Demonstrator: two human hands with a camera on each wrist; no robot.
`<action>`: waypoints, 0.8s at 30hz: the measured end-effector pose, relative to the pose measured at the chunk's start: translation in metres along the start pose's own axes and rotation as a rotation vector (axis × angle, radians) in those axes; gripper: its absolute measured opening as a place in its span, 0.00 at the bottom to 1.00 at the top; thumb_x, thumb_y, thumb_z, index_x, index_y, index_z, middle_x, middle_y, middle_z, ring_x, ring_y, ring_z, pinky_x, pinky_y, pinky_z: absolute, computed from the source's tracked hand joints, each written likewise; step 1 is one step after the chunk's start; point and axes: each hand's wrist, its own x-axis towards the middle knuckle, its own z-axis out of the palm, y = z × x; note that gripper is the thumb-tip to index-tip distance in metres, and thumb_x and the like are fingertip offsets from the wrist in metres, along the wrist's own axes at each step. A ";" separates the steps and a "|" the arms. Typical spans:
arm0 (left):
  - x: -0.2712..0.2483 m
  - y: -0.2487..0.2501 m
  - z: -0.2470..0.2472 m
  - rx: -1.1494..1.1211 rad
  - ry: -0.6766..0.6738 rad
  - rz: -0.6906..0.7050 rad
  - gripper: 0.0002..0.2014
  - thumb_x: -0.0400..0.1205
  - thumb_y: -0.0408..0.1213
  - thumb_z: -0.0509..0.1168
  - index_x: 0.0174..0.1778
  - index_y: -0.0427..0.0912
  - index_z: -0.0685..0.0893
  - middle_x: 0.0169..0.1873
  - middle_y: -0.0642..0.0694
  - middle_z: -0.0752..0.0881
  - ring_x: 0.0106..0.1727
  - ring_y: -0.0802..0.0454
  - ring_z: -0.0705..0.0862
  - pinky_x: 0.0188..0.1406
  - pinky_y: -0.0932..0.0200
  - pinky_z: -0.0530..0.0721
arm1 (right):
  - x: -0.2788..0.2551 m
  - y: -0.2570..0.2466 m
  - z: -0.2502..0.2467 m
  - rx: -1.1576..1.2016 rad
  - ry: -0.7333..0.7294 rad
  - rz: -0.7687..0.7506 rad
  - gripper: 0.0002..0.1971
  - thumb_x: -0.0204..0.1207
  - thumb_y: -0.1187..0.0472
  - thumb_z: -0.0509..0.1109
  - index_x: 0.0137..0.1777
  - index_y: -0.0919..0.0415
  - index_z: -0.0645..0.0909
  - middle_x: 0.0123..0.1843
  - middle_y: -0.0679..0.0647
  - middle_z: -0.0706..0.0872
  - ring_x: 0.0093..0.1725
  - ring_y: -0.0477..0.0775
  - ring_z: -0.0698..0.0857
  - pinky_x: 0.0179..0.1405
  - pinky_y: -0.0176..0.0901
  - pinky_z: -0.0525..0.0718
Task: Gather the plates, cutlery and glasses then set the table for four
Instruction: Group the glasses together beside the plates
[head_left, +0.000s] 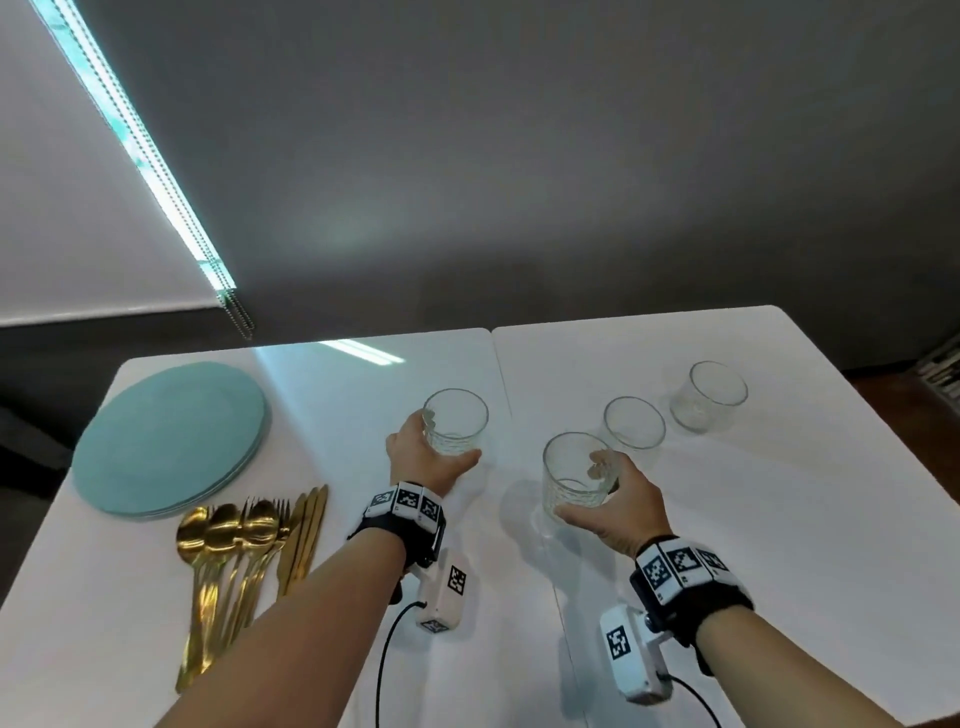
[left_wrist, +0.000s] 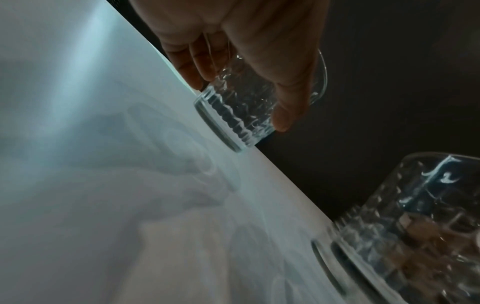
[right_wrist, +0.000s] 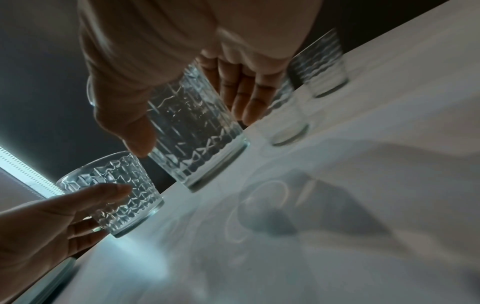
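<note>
My left hand (head_left: 436, 451) grips a clear patterned glass (head_left: 456, 423) near the table's middle, thumb on the near side and fingers behind; the left wrist view shows this glass (left_wrist: 233, 123) in the left hand (left_wrist: 241, 102) just off the white table (left_wrist: 103, 185). My right hand (head_left: 587, 491) grips a second glass (head_left: 574, 480), which the right wrist view shows upright (right_wrist: 202, 160) between thumb and fingers (right_wrist: 194, 131). Two more glasses (head_left: 635, 423) (head_left: 709, 397) stand at the right rear. A stack of teal plates (head_left: 171, 436) lies at the left, with gold cutlery (head_left: 244, 545) in front of it.
Two white tables (head_left: 753, 545) meet at a seam down the middle. A dark wall stands behind the far edge, and a window blind with a bead chain (head_left: 236, 312) hangs at the left. Cables trail from both wrist cameras near the front edge.
</note>
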 end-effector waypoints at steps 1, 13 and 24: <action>0.008 -0.004 -0.012 0.002 0.026 -0.008 0.38 0.64 0.41 0.81 0.69 0.39 0.73 0.61 0.39 0.78 0.70 0.42 0.70 0.68 0.52 0.74 | 0.004 -0.010 0.010 -0.003 -0.019 -0.013 0.41 0.54 0.55 0.87 0.69 0.56 0.74 0.57 0.49 0.82 0.59 0.52 0.81 0.58 0.39 0.77; 0.080 -0.058 -0.102 0.008 0.208 -0.106 0.40 0.61 0.46 0.82 0.68 0.38 0.77 0.64 0.40 0.83 0.68 0.40 0.78 0.67 0.47 0.79 | 0.056 -0.105 0.118 -0.028 -0.160 -0.031 0.41 0.57 0.54 0.85 0.71 0.56 0.72 0.68 0.55 0.82 0.66 0.53 0.81 0.61 0.37 0.77; 0.108 -0.074 -0.110 0.005 0.191 -0.119 0.41 0.62 0.46 0.82 0.68 0.36 0.75 0.63 0.38 0.82 0.67 0.39 0.79 0.69 0.46 0.77 | 0.086 -0.146 0.164 -0.044 -0.156 -0.015 0.41 0.58 0.55 0.84 0.71 0.58 0.71 0.70 0.56 0.81 0.68 0.54 0.81 0.64 0.39 0.77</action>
